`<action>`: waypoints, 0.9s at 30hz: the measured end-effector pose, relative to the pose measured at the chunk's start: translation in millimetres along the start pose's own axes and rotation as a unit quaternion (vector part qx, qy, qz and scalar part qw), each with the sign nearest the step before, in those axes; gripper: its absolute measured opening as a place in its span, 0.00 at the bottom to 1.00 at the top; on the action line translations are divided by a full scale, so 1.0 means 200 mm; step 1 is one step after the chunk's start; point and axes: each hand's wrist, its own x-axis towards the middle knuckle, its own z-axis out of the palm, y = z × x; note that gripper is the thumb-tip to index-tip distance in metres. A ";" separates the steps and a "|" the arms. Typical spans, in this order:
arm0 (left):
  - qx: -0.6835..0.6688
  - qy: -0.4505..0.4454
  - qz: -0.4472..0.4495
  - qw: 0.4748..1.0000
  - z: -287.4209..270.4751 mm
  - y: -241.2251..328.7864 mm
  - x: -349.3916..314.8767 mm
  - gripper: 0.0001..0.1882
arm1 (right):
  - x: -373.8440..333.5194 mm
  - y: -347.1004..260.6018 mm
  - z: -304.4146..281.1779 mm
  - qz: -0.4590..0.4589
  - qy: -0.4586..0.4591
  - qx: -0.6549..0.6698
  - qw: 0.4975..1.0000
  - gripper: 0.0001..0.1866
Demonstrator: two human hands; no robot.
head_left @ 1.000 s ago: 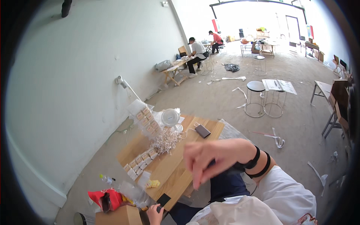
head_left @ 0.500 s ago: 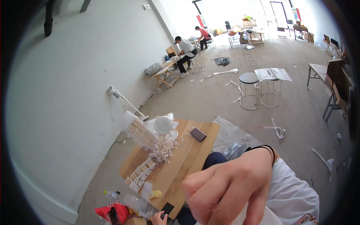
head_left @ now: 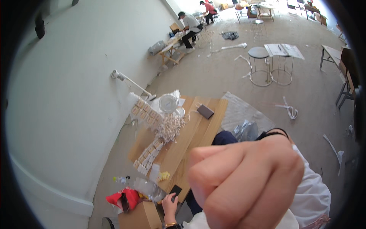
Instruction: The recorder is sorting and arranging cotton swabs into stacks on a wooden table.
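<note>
My right hand [head_left: 248, 177] looms large and close, its fingers curled in; whatever they may hold is hidden. At the near edge of the wooden table [head_left: 202, 126], my left hand [head_left: 169, 208] has its fingers closed on a flat black rectangular thing [head_left: 175, 191]. Beyond it lie a crumpled yellow piece [head_left: 164, 176] and rows of small white packs [head_left: 146, 158]. A heap of cotton swabs [head_left: 170, 128] sits farther back, beside plastic-wrapped packs [head_left: 146, 112] and a round clear tub [head_left: 168, 103]. A dark power bank [head_left: 205, 112] with a white cable rests near the far right corner.
A cardboard box [head_left: 141, 216], a red bag [head_left: 131, 198] and a bottle [head_left: 121, 179] are left of my left hand. Two stools [head_left: 259, 52] stand ahead, one bearing papers [head_left: 284, 51]. White strips [head_left: 292, 112] litter the floor. Two people [head_left: 190, 24] sit at far tables.
The view has tipped downward, so the table and room sit higher in the picture. More of my left hand and the cardboard box shows. My right hand looks larger and its fingers more tightly curled.
</note>
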 end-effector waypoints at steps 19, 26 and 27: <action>-0.010 -0.036 0.020 0.999 0.01 0.13 0.10 0.13 | -0.01 0.28 0.34 -0.179 0.112 0.222 0.952 0.16; -0.073 -0.050 0.033 0.996 0.10 0.17 0.37 0.14 | -0.13 0.41 -0.11 0.115 0.034 0.110 0.987 0.21; -0.073 -0.039 0.044 0.996 0.11 0.19 0.44 0.15 | -0.19 0.50 -0.14 0.203 0.113 0.103 0.967 0.21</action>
